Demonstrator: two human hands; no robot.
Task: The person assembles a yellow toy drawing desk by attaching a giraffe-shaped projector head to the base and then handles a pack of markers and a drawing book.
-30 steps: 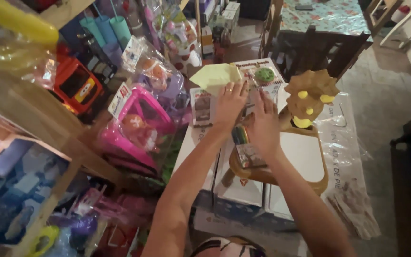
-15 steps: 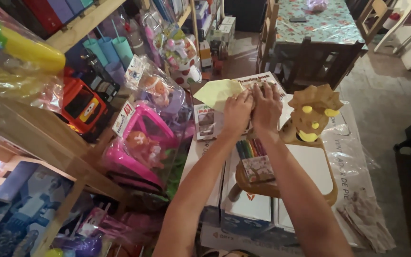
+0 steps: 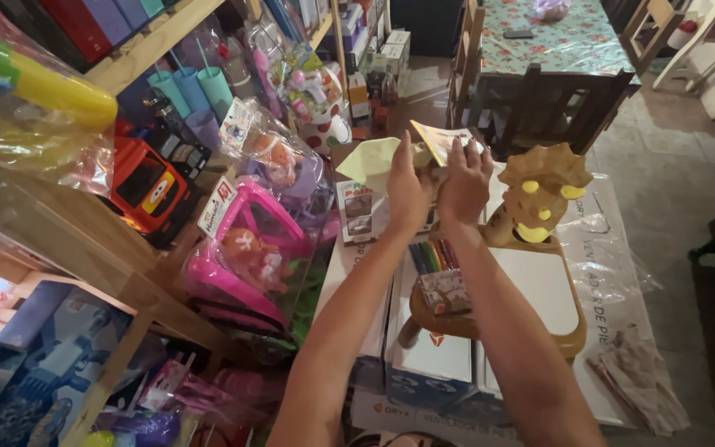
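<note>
While I watch from the head camera, I log the following. Left hand (image 3: 408, 192): raised, fingers closed on a pale yellow-green sheet of paper (image 3: 367, 159), which it holds up above the stacked boxes. Right hand (image 3: 465, 182): raised just beside the left, fingers spread, pressed against a folded yellow booklet (image 3: 440, 139); I cannot tell whether it grips the booklet or only touches it. Both papers sit in the air in front of the hands, touching each other near the thumbs.

Below the forearms: a pack of coloured markers (image 3: 436, 266), lying on a wooden dinosaur-shaped board (image 3: 539, 290) with a white drawing surface; the dinosaur's head (image 3: 542, 189) stands upright just right of the right hand. Board rests on white boxes (image 3: 432, 364).

Left of the hands, on wooden shelving (image 3: 151, 54): a pink bagged doll set (image 3: 250, 248), an orange toy truck (image 3: 144, 184), plastic tumblers with straws (image 3: 188, 91). Beyond: a dark chair (image 3: 552, 103) at a table with a flowered cloth (image 3: 568, 37).
</note>
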